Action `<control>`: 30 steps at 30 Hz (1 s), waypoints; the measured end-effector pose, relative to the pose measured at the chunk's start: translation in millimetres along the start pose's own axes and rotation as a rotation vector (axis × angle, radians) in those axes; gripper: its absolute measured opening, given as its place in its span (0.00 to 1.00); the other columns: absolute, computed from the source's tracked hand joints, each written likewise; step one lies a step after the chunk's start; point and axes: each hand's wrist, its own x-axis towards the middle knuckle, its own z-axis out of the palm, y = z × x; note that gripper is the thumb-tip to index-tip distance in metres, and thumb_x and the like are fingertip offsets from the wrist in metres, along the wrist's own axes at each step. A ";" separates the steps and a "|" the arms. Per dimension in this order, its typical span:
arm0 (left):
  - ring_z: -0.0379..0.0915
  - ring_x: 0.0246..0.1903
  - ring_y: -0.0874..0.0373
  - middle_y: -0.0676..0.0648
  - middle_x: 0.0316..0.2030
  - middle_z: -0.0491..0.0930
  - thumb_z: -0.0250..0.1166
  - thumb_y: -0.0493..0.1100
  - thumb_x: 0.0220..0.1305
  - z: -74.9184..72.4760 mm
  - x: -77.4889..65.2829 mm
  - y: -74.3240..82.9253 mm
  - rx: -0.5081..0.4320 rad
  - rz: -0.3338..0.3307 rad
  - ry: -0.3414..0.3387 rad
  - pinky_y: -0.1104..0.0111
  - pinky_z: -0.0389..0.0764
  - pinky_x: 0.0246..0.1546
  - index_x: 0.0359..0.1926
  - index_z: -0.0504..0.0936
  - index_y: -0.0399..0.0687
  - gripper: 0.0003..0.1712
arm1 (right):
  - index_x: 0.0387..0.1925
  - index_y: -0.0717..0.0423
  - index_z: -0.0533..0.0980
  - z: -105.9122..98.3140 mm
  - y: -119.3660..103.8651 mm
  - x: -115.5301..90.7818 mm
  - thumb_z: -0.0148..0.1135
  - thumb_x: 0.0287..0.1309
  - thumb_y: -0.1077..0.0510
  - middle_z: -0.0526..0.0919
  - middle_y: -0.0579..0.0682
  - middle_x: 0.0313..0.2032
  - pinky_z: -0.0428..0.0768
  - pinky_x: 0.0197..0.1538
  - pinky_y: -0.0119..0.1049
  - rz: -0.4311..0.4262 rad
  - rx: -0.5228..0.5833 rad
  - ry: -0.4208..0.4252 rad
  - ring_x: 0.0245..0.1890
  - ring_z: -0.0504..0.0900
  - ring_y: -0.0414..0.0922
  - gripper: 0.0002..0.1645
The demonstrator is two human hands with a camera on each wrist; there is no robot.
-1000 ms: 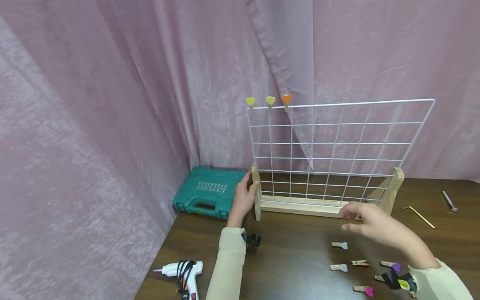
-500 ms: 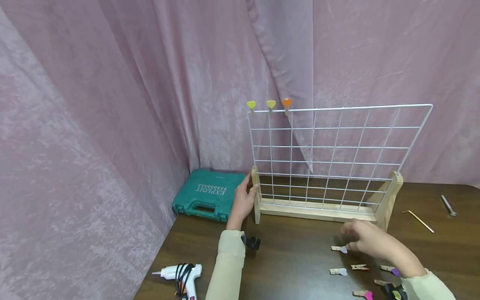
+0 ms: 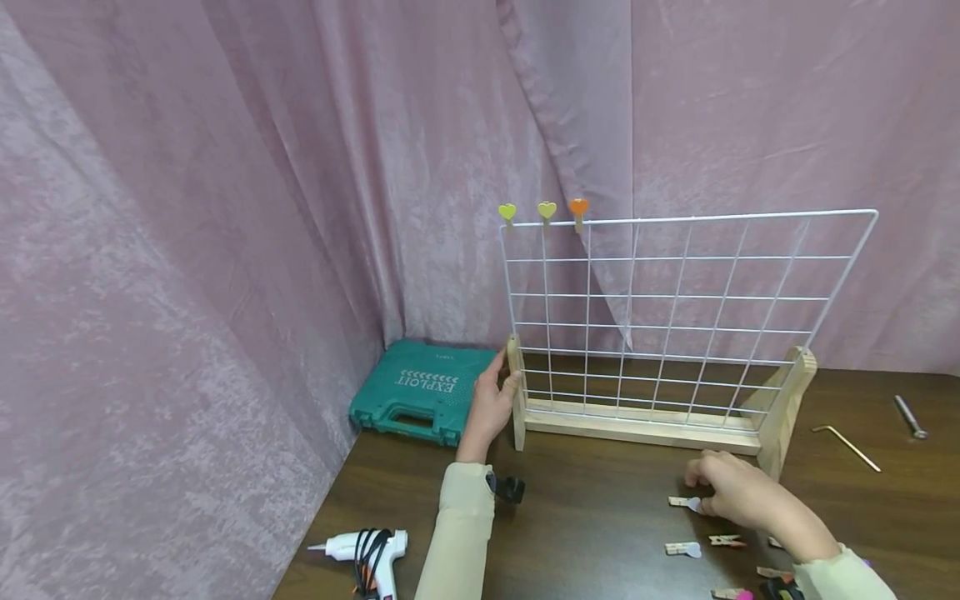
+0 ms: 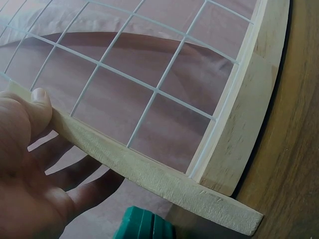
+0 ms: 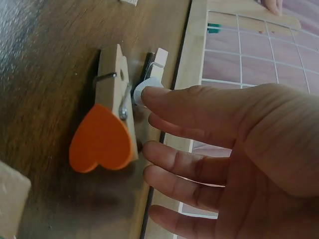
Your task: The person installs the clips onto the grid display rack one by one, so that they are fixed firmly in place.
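My left hand (image 3: 487, 410) grips the left wooden upright of a white wire grid rack (image 3: 678, 329). In the left wrist view its thumb lies over the edge of the upright (image 4: 139, 162), with the other fingers on the far side. Low over the table, my right hand (image 3: 742, 493) reaches to a small wooden clothespin (image 3: 678, 502) with a pale blue heart. Its thumb tip overlaps that heart (image 5: 144, 89) in the right wrist view; the other fingers are spread apart. An orange-heart clothespin (image 5: 102, 139) lies closer to the wrist camera. Three heart clothespins (image 3: 547, 212) sit on the rack's top left.
More clothespins lie nearby, one with a pale blue heart (image 3: 682, 550). A green case (image 3: 420, 387) lies left of the rack, and a white glue gun (image 3: 367, 550) at the front left. A hex key (image 3: 847, 447) and a bolt (image 3: 910, 417) lie at right.
My right hand has come down and toward me from beside the rack's base to the pale blue clothespin. My left hand has kept its grip on the upright.
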 end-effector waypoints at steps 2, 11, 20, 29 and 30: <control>0.70 0.52 0.45 0.34 0.51 0.75 0.55 0.38 0.67 -2.6 -1.6 10.9 0.001 0.004 -0.003 0.53 0.71 0.52 0.66 0.61 0.39 0.28 | 0.24 0.48 0.75 0.0 -0.3 0.7 0.73 0.30 0.62 0.71 0.41 0.24 0.69 0.28 0.38 0.004 -0.004 0.013 0.27 0.69 0.39 0.16; 0.70 0.52 0.43 0.32 0.51 0.74 0.53 0.35 0.67 -8.9 -9.6 38.7 0.008 0.023 -0.008 0.53 0.71 0.51 0.65 0.61 0.32 0.26 | 0.18 0.45 0.70 3.0 -1.0 1.1 0.71 0.30 0.65 0.67 0.39 0.20 0.62 0.23 0.31 -0.008 0.002 0.023 0.21 0.63 0.36 0.17; 0.71 0.50 0.43 0.32 0.50 0.75 0.54 0.35 0.66 -7.8 -11.2 38.5 0.012 -0.002 -0.006 0.54 0.73 0.50 0.65 0.61 0.33 0.27 | 0.18 0.45 0.70 5.3 -2.7 0.1 0.75 0.30 0.58 0.66 0.41 0.21 0.60 0.21 0.31 0.024 0.038 -0.012 0.20 0.61 0.37 0.18; 0.70 0.52 0.44 0.33 0.52 0.73 0.53 0.37 0.68 -8.0 -10.0 39.1 0.003 -0.009 -0.021 0.54 0.73 0.50 0.66 0.60 0.35 0.28 | 0.19 0.45 0.69 3.1 -4.4 4.1 0.72 0.36 0.57 0.67 0.39 0.22 0.62 0.24 0.31 -0.036 0.063 0.007 0.23 0.63 0.36 0.16; 0.70 0.52 0.44 0.33 0.52 0.73 0.53 0.37 0.68 -8.2 -9.8 39.4 0.002 -0.011 -0.023 0.54 0.73 0.50 0.66 0.60 0.36 0.28 | 0.19 0.45 0.69 2.1 -5.1 5.1 0.72 0.37 0.57 0.67 0.38 0.22 0.62 0.24 0.30 -0.054 0.084 0.017 0.23 0.63 0.35 0.16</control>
